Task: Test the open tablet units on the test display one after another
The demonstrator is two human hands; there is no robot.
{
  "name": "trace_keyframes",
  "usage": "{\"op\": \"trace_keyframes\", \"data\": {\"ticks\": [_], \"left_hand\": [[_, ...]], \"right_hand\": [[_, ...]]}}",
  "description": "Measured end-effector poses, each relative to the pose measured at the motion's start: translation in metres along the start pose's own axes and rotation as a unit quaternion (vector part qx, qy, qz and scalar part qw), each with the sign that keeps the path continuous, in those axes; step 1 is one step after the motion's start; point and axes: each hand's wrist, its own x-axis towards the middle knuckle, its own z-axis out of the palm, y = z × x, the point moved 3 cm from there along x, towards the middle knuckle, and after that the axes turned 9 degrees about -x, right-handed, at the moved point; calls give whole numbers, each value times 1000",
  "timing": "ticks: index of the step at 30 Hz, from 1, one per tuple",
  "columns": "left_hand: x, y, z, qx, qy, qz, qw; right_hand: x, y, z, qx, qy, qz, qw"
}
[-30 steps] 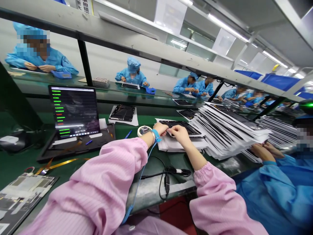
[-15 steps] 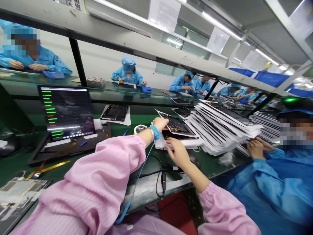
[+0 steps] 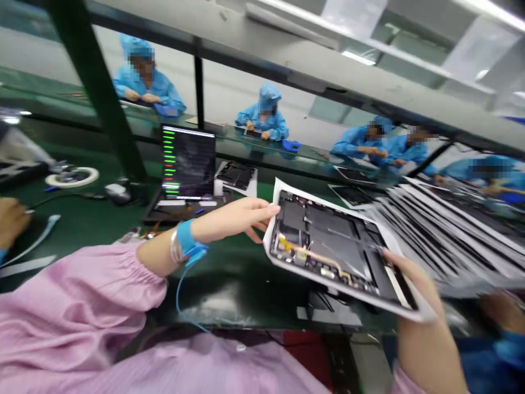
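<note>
Both hands hold an opened tablet (image 3: 332,235), its dark inner parts and an orange-gold flex cable facing up, with a white sheet (image 3: 268,243) under it. My left hand (image 3: 250,216) pinches the left edge, thumb on top and fingers underneath. At the right end my right hand (image 3: 414,273) grips the other edge, its fingers partly hidden beneath. The tablet is tilted above the green table. A blue wrist strap (image 3: 187,238) with a coiled cord is on my left wrist.
To the right stands a tall stack of tablets and white sheets (image 3: 447,235). A screen with green and red lines (image 3: 188,164) stands behind my left hand. A mouse (image 3: 118,191) and a tape roll (image 3: 71,177) lie left. Co-workers sit across the bench; a co-worker's hand (image 3: 12,221) shows at left.
The tablet with its white sheet has been lifted off the pile and brought left, toward me. My right hand has taken hold of its right end. The view has turned left.
</note>
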Motion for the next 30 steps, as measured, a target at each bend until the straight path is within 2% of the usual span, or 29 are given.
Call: {"op": "trace_keyframes", "data": {"ticks": [2, 3, 5, 6, 7, 8, 9, 10, 11, 13, 14, 16, 18, 19, 20, 22, 24, 25, 27, 30], "left_hand": [[-33, -16, -38, 181, 66, 4, 981], [-44, -26, -55, 292, 115, 2, 950], [-57, -46, -83, 492, 183, -29, 850], [-59, -55, -94, 560, 207, -47, 801], [-59, -61, -102, 599, 226, -63, 766], [-58, -65, -110, 610, 244, -73, 750], [-57, -67, -115, 596, 258, -75, 756], [-56, -67, -119, 560, 262, -74, 782], [-56, -66, -123, 504, 255, -73, 822], [-56, -65, -125, 352, 208, -74, 909], [-57, -65, -125, 272, 174, -78, 943], [-59, -67, -122, 142, 107, -97, 979], [-61, -72, -120, 79, 63, -119, 988], [-61, -75, -120, 68, 51, -129, 988], [-61, -78, -121, 66, 46, -137, 987], [-61, -84, -123, 80, 49, -145, 985], [-59, -90, -125, 125, 51, -139, 981], [-59, -91, -126, 158, 51, -133, 977], [-58, -94, -126, 225, 46, -120, 966], [-56, -97, -125, 266, 32, -119, 956]], "right_hand": [[-16, -7, 15, -33, -30, 47, 998], [-23, -9, 26, -38, -48, 78, 995], [-37, -11, 58, -48, -101, 142, 984], [-42, -10, 76, -46, -136, 161, 977], [-47, -9, 95, -39, -165, 167, 971], [-50, -6, 114, -31, -192, 167, 966], [-53, -2, 132, -22, -222, 166, 961], [-55, 4, 149, -9, -248, 164, 955], [-57, 10, 165, 4, -273, 161, 948], [-61, 23, 188, 19, -322, 156, 934], [-63, 28, 195, 15, -336, 145, 930], [-64, 29, 198, -37, -307, 82, 948], [-65, 15, 197, -127, -224, -45, 965], [-67, 5, 200, -168, -197, -119, 959], [-69, -6, 208, -200, -203, -187, 940], [-76, -22, 238, -237, -298, -277, 882], [-80, -26, 277, -256, -389, -304, 831], [-81, -24, 295, -266, -405, -306, 819], [-80, -17, 323, -280, -397, -303, 820], [-80, -4, 340, -275, -405, -293, 821]]}}
